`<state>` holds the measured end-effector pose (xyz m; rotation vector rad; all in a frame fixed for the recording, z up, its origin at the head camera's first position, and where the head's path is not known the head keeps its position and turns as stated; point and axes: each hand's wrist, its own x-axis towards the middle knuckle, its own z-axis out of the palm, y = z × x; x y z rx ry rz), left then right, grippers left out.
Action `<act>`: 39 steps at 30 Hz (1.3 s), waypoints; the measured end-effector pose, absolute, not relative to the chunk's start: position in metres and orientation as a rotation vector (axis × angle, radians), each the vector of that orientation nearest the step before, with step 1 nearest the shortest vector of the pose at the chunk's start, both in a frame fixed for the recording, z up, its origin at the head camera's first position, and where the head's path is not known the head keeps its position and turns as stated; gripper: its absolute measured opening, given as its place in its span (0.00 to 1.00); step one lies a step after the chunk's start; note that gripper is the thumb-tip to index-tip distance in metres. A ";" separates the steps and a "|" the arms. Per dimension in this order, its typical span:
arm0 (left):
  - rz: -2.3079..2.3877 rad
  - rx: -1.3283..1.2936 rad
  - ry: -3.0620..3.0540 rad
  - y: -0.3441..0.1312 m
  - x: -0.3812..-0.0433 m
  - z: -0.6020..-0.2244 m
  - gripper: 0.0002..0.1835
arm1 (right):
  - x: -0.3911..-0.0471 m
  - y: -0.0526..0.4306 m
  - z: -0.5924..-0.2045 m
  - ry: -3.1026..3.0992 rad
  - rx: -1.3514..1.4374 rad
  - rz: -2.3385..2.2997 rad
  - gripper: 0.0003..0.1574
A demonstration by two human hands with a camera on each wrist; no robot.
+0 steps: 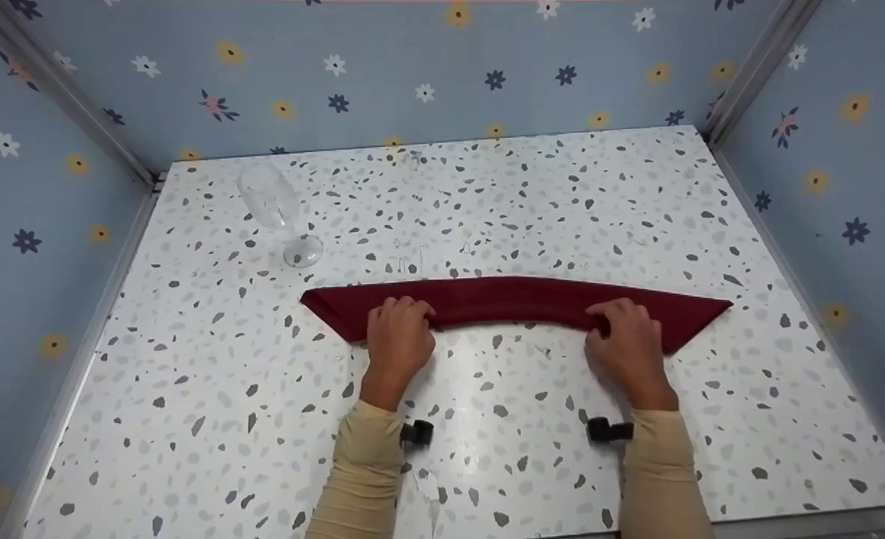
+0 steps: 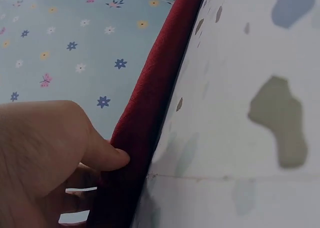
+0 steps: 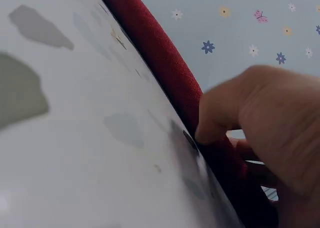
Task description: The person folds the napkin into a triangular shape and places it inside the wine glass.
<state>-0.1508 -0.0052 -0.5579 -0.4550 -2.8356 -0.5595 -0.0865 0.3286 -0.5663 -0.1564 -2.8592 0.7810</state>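
Observation:
A dark red folded cloth (image 1: 510, 298) lies across the table as a long band with slanted ends, its near edge bowed away in the middle. On its left part, my left hand (image 1: 399, 337) pinches the near edge, the thumb (image 2: 117, 159) against the fold in the left wrist view. My right hand (image 1: 628, 344) pinches the same edge on the right part. In the right wrist view, the right thumb (image 3: 210, 130) meets the fold close to the tabletop, with the other fingers over the cloth. The cloth partly hides the fingertips.
A clear stemmed glass (image 1: 270, 198) stands at the back left, beyond the cloth's left end. The white speckled tabletop (image 1: 487, 464) is bounded by flowered blue panels (image 1: 382, 75) at the back and sides. A black wrist mount (image 1: 418, 432) sticks out from the left sleeve.

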 end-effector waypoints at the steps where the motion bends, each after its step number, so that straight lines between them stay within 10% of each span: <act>1: -0.561 -0.451 -2.837 -0.005 -0.151 -0.558 0.12 | -0.087 0.329 -0.566 -2.862 -0.160 0.772 0.20; 39: -0.721 -0.299 -2.855 -0.010 -0.161 -0.560 0.06 | -0.093 0.326 -0.563 -2.726 -0.330 0.770 0.12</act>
